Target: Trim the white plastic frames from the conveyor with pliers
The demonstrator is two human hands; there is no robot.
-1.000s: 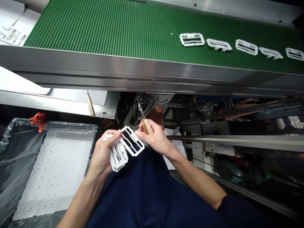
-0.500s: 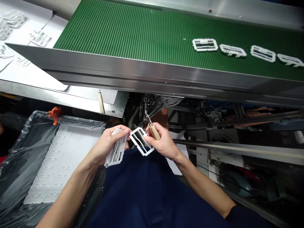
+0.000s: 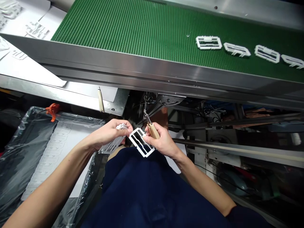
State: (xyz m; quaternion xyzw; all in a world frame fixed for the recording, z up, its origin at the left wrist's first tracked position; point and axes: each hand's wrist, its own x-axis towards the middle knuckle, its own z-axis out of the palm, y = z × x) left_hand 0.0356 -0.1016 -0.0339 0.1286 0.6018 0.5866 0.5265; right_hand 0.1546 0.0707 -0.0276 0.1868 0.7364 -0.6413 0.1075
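Head view: left hand (image 3: 116, 129) grips stacked white plastic frames (image 3: 111, 146); right hand (image 3: 159, 138) pinches a single frame (image 3: 142, 144) above the lap (image 3: 140, 190), plus a pale-handled tool (image 3: 154, 131); one-by-one handling, I'd judge, next needing a steady pinch.

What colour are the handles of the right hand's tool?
Tool handles: light tan, in the head view.

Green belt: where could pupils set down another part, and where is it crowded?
The widest bare stretch of the belt lies between the papers beyond its left end and the small scrap near the leftmost belt frame. Right of that, a row of frames crowds it. Between the left hand and right hand, the held frame leaves little room.
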